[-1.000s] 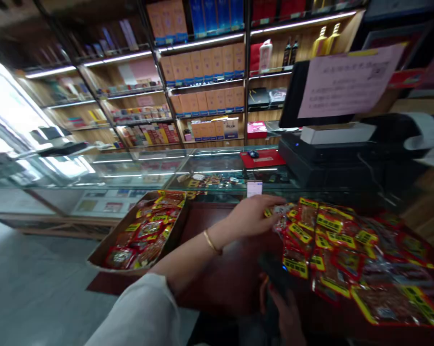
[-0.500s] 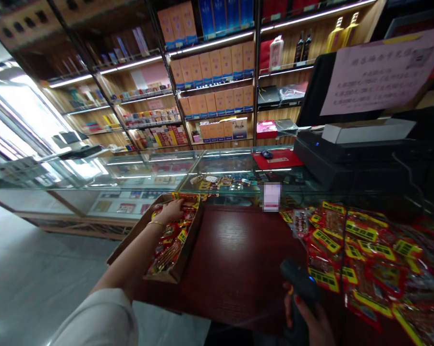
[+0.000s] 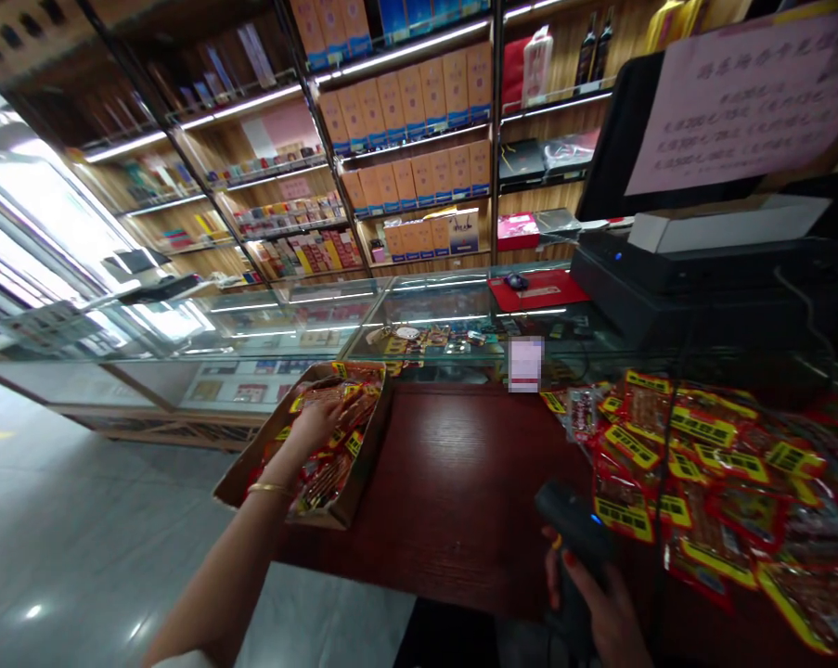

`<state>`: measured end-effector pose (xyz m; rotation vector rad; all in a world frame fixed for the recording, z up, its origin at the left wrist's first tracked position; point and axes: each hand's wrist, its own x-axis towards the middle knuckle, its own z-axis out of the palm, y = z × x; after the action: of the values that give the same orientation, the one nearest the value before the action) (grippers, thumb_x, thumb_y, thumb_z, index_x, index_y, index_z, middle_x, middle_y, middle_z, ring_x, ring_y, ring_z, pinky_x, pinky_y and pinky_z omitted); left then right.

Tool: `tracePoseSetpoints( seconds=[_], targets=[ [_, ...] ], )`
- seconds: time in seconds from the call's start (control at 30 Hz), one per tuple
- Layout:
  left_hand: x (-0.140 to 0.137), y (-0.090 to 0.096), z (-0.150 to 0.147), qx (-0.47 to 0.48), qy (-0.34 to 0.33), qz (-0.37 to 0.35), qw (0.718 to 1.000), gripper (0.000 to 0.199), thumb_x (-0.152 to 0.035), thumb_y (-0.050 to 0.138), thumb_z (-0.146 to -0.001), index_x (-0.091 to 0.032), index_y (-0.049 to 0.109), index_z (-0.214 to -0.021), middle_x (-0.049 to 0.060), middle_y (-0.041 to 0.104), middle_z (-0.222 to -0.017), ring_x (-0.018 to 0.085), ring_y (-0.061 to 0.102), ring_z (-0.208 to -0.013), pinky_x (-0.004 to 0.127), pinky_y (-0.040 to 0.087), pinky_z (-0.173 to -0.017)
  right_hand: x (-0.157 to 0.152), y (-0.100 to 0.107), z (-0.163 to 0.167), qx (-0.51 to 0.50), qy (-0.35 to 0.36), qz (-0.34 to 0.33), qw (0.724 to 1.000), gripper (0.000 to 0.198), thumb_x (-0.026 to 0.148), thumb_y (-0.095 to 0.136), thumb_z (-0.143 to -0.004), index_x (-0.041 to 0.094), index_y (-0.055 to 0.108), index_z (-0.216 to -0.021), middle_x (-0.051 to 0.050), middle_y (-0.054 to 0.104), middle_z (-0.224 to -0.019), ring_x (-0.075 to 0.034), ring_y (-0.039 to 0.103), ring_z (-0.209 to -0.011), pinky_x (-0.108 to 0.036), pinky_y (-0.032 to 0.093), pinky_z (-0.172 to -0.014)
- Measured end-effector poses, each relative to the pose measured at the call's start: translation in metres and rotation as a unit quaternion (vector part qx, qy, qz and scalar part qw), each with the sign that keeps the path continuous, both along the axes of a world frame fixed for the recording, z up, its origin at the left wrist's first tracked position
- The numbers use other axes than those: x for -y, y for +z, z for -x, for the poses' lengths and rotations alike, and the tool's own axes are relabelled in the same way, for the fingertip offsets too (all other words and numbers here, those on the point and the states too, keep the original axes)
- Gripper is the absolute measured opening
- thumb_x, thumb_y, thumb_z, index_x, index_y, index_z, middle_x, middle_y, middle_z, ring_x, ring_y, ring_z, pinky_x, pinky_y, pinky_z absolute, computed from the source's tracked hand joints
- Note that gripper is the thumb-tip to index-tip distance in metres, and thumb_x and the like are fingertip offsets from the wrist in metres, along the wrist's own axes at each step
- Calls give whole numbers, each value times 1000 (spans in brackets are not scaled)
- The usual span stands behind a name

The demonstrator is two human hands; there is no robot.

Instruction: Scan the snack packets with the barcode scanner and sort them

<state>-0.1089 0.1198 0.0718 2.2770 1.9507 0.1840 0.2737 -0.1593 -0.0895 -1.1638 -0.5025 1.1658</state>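
My left hand point(image 3: 316, 429), a gold bangle on its wrist, is inside a cardboard box point(image 3: 371, 468) of red and yellow snack packets point(image 3: 328, 468). Its fingers stretch out over the packets, touching them from above; none looks lifted. A dark handheld barcode scanner point(image 3: 573, 521) with a blue light is gripped in my right hand point(image 3: 599, 594), low at the right of the dark red tabletop point(image 3: 453, 473). The scanner's head points forward and left. To the right of it spreads a heap of similar packets point(image 3: 703, 482).
Behind the table stands a glass display case point(image 3: 307, 325). A monitor point(image 3: 610, 139) with a pink paper sign and a black machine base point(image 3: 620, 288) rise at the right. A mouse point(image 3: 516, 281) lies on a red mat point(image 3: 554, 292). A black cable hangs before the heap.
My left hand has drawn back slightly toward me within the box. My right hand and the scanner have barely moved. The view has tilted a little.
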Motion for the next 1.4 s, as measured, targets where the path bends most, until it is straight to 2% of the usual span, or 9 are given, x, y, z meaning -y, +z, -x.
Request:
tracePoseSetpoints(
  seconds=[0.13,0.27,0.37,0.57,0.73,0.9,1.07,1.27,1.4],
  targets=[
    [49,10,-42,246,26,-107,963,48,-45,48,-99,-16,74,-127,12,77,-123,29,69,-113,35,52,-96,0,3,2,-14,-1,-8,1000,45,58,86,-76,20,77,-98,4,69,-58,-11,61,-44,-21,50,-46],
    [95,-20,-119,501,-37,94,860,52,-52,62,-92,-13,75,-124,10,81,-109,25,73,-92,32,56,-80,-1,17,6,-2,-18,-9,1000,48,61,85,-76,20,77,-99,4,69,-59,-11,59,-45,-21,48,-46],
    [116,-52,-160,551,-52,189,811,48,-44,61,-93,-11,74,-125,12,82,-105,24,75,-86,32,57,-75,0,26,9,18,-20,-1,1000,49,63,82,-78,20,77,-100,4,68,-61,-11,58,-46,-22,47,-47],
    [146,-76,-160,289,-185,-29,939,37,-17,55,-95,-27,78,-122,7,76,-129,29,68,-121,46,50,-108,26,26,9,95,3,37,995,45,63,81,-79,18,76,-81,1,68,-57,-15,62,-50,-26,50,-52],
    [151,-85,-146,189,-187,-23,964,30,-30,57,-100,-22,74,-125,11,75,-131,27,68,-123,46,50,-110,57,33,0,282,80,94,951,48,65,70,-86,20,74,-71,-6,76,-62,-23,71,-60,-29,56,-61],
    [144,-95,-148,56,-74,29,995,66,-38,79,-84,-14,58,-143,21,44,-163,43,31,-156,69,23,-123,65,53,-1,355,88,86,927,45,62,64,-88,19,78,-81,-7,79,-69,-25,74,-64,-29,59,-65],
    [147,-95,-153,134,-80,60,986,32,-18,79,-77,-19,67,-107,17,59,-152,39,43,-150,60,31,-121,63,61,4,354,111,79,925,42,59,65,-88,20,79,-81,-7,80,-69,-26,74,-65,-30,59,-65],
    [141,-96,-149,486,-43,199,850,26,-24,61,-85,-18,67,-109,9,79,-103,24,74,-97,35,57,-85,66,60,7,382,137,84,910,34,52,70,-85,21,81,-84,-9,82,-74,-29,74,-70,-35,59,-71],
    [136,-90,-146,536,-19,275,798,32,-34,64,-84,-15,74,-109,9,80,-102,22,74,-89,31,56,-78,66,61,7,393,205,81,893,26,43,68,-85,21,81,-92,-10,84,-85,-31,76,-79,-37,58,-77]
  ],
)
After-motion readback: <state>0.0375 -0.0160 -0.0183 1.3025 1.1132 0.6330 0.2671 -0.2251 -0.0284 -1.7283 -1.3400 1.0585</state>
